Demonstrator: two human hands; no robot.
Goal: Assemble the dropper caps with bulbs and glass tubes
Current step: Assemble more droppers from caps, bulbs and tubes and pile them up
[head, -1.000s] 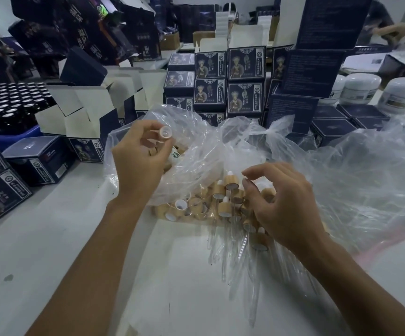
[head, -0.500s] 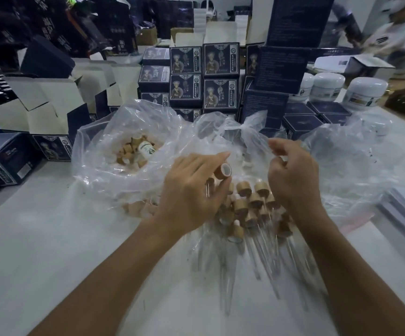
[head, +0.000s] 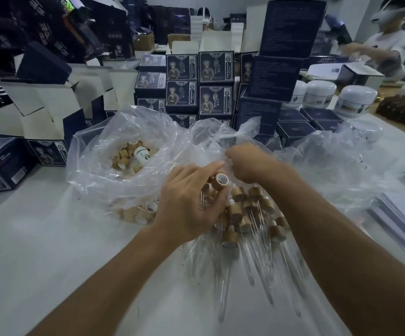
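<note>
Bamboo cap point(head: 221, 181) sits pinched in my left hand point(head: 191, 202), opening facing right toward my right hand point(head: 250, 163) (fingers curled, gripping the plastic bag point(head: 330, 166)).

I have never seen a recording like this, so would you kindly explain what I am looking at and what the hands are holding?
No machine here: one head-worn camera looks down at a person's bare hands. The left hand pinches a bamboo-coloured dropper cap. The right hand grips the clear plastic bag. On the white table lie finished droppers with glass tubes; loose caps sit in the bag. Dark printed boxes and white jars stand behind.
</note>
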